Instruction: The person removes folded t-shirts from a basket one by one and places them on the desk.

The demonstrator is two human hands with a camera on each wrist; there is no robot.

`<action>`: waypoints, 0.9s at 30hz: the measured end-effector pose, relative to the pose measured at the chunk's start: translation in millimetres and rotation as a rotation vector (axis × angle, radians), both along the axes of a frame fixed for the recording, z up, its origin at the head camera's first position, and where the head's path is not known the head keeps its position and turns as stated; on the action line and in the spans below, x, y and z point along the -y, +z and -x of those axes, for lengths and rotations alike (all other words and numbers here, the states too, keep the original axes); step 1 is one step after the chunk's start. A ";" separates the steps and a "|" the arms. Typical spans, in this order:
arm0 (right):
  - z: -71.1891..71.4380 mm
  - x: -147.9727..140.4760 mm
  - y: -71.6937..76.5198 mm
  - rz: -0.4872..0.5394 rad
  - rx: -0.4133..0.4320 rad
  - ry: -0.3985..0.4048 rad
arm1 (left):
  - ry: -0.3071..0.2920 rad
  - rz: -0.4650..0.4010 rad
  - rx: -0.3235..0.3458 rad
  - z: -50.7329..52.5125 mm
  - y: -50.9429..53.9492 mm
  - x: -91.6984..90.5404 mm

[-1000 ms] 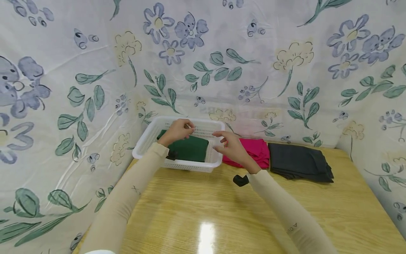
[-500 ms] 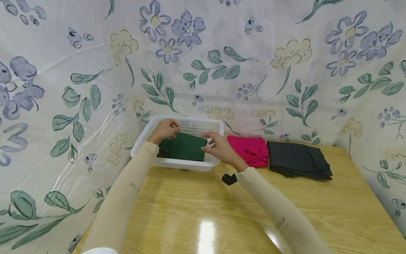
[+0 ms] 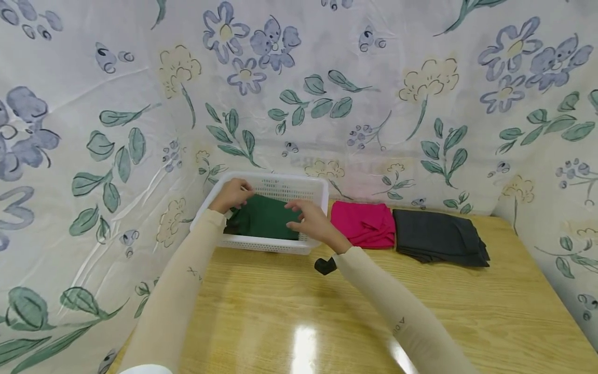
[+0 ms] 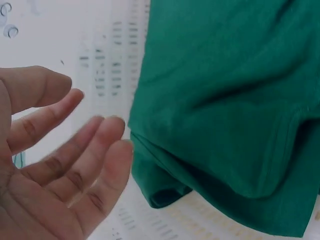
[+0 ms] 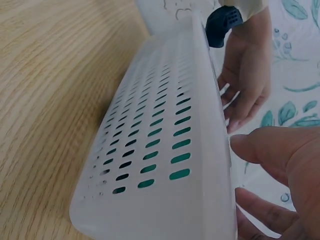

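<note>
A folded green garment (image 3: 268,218) lies in a white perforated plastic basket (image 3: 266,244) at the back left of the table. At the basket's left end, my left hand (image 3: 232,194) hovers beside the green cloth. In the left wrist view its fingers (image 4: 92,165) are loosely bent, with nothing between them and the thumb; the fingertips come close to the garment's edge, and I cannot tell whether they touch. My right hand (image 3: 312,221) is over the basket's right end, thumb and fingers spread apart. The right wrist view shows its thumb (image 5: 265,147) near the basket's rim, holding nothing.
A folded crimson garment (image 3: 362,223) lies right of the basket, and a folded dark grey garment (image 3: 439,236) beside it. All rest on a wooden table (image 3: 280,301). A floral sheet (image 3: 299,104) hangs behind and along both sides.
Both hands have moved left over the basket. The right one has gone from beside the crimson garment to above the green one's right end. The garments stay in place.
</note>
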State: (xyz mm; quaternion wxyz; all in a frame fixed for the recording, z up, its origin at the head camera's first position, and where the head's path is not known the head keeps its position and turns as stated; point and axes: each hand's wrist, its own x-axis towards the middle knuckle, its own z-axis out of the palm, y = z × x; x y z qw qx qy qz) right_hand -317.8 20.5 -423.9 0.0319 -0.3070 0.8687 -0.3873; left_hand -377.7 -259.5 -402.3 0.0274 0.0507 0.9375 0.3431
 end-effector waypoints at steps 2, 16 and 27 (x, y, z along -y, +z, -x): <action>-0.8 3.4 0.0 -0.016 0.011 -0.001 | 0.019 0.022 0.017 -1.4 -2.1 4.5; -0.6 26.2 -7.6 -0.073 0.166 -0.049 | 0.049 0.107 0.099 -4.4 -6.9 11.6; -0.8 33.4 -6.8 -0.160 0.276 -0.127 | -0.060 0.164 0.325 -6.5 -0.7 3.2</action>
